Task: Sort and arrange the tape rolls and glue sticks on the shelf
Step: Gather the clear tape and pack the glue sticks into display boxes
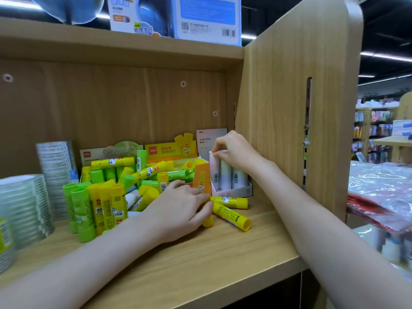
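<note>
The left hand [178,206] covers part of a yellow stick [207,220]. Tape rolls [20,210] blur and run off the left edge. The globe box [142,16] is cropped above.

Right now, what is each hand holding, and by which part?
Right hand pinches the top end of a pastel glue stick standing in the white box. Left hand rests on a lying yellow glue stick; grip cannot be told.
</note>
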